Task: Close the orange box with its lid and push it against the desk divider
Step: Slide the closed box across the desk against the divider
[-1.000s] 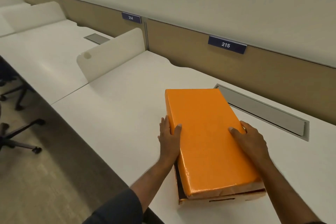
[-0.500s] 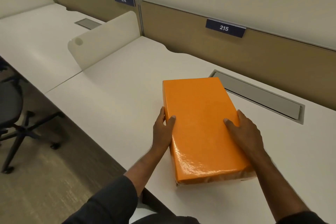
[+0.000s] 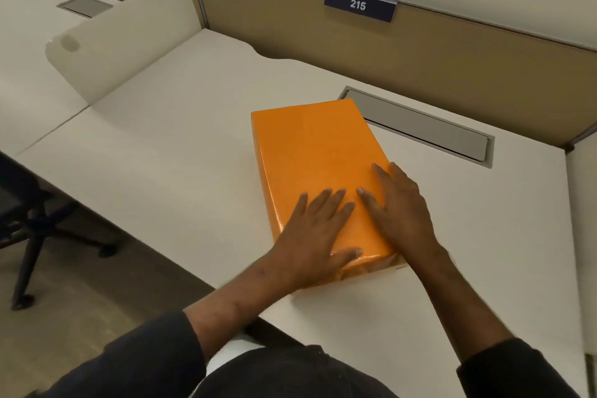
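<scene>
Two flat hands are pressed on top of the orange box [image 3: 318,165], near its closer end. The left hand [image 3: 318,236] is laid palm-down with fingers spread, its thumb stretched along the near edge of the lid [image 3: 307,139]. The right hand [image 3: 399,208] is laid beside it, fingers extended and angled toward the left hand, so that the fingertips of both nearly meet at the middle of the lid. Nothing is gripped by either hand; both are held open and flat against the glossy orange surface.

The box is closed, with the lid seated over the base; only a thin strip of paler card is seen under the lid at the near right corner. The box is placed on the white desk [image 3: 161,145], turned at a slight angle, with its far right corner just beside the grey cable flap [image 3: 426,126] set into the desktop. The brown desk divider [image 3: 452,68] is seen behind the flap, and the box is kept apart from it by a stretch of bare desk and the flap itself. A dark label reading 215 [image 3: 360,4] is fixed along the divider's top edge.

A rounded white side screen [image 3: 122,32] is mounted at the desk's left edge. An office chair base [image 3: 42,229] is seen on the floor at the left. Dark sleeves [image 3: 135,362] are worn on both forearms.
</scene>
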Demonstrator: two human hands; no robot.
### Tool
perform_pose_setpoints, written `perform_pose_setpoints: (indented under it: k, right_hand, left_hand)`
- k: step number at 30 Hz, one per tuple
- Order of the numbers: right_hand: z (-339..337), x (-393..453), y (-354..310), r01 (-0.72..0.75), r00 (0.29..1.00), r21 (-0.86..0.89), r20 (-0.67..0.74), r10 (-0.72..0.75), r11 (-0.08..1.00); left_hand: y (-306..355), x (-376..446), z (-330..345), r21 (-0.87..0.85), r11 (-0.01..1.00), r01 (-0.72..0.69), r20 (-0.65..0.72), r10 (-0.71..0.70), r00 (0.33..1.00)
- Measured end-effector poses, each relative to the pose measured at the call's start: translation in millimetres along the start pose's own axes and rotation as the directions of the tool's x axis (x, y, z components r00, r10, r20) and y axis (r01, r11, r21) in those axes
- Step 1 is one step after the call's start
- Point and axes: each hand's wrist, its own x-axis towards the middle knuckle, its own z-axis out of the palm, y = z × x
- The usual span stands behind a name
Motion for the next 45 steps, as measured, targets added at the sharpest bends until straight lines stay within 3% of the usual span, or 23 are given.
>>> perform_pose_setpoints:
  k: [5,11,17,22,27,31,45]
  right_hand:
    - [9,-17,11,0.003,1.0,-0.086,-0.002,-0.003,0.996]
    - [21,-26,12,0.004,0.999,-0.113,-0.035,-0.008,0.994]
    - [25,-29,15,-0.012,0.999,-0.073,-0.054,0.008,0.997]
    - [23,-30,15,-0.004,0.998,-0.06,-0.058,0.001,0.998]
    - [23,-30,15,-0.022,0.999,-0.062,-0.037,0.02,0.998]
    - [23,-30,16,-0.017,0.999,-0.05,-0.034,0.015,0.999]
    - [25,-30,15,-0.039,0.999,-0.045,-0.026,0.038,0.998]
  left_hand:
    - [23,-6,24,0.229,0.97,-0.085,0.109,0.061,0.992]
    - [21,-11,33,0.289,0.954,-0.085,0.153,0.041,0.987]
    - [20,-11,36,0.256,0.964,-0.077,0.128,0.045,0.991]
    - [-3,9,29,0.027,0.999,0.026,0.056,-0.027,0.998]
    - [-69,76,-2,0.104,0.971,0.215,-0.007,-0.215,0.977]
    - [-102,114,-18,0.145,0.946,0.291,-0.041,-0.288,0.957]
    - [-119,123,-12,0.154,0.937,0.315,-0.076,-0.306,0.949]
